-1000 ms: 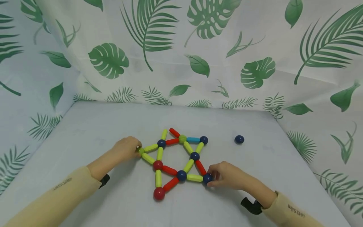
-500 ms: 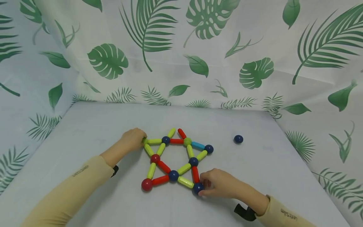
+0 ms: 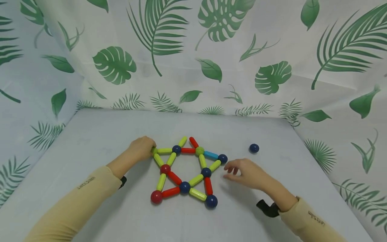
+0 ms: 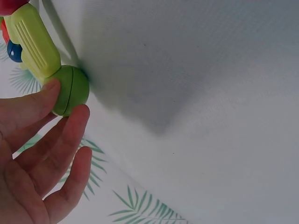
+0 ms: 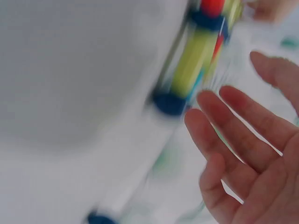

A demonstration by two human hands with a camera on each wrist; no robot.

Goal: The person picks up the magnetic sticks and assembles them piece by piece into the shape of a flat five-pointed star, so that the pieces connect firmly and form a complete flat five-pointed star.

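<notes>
A flat ring of magnetic rods and balls lies on the white table. My left hand (image 3: 140, 148) pinches the green ball (image 4: 78, 91) at its left corner between thumb and fingers. Two yellow-green rods run from that ball, one to a red ball (image 3: 165, 169), the other to a dark blue ball (image 3: 176, 150). My right hand (image 3: 247, 173) holds nothing; its fingers are loosely bent and spread, beside the dark blue ball (image 3: 222, 159) on the blue rod (image 3: 211, 155). Another dark blue ball (image 3: 211, 201) sits at the near right corner.
A loose dark blue ball (image 3: 254, 148) lies on the table (image 3: 229, 222) beyond my right hand. A red rod (image 3: 194, 142) and a yellow-green rod (image 3: 182, 141) stick out from the ring's far side. Leaf-printed cloth (image 3: 181, 77) stands behind the table.
The ring has turned clockwise, its left corner going away from me with my left hand. My right hand has let go of the near right blue ball and moved up and right.
</notes>
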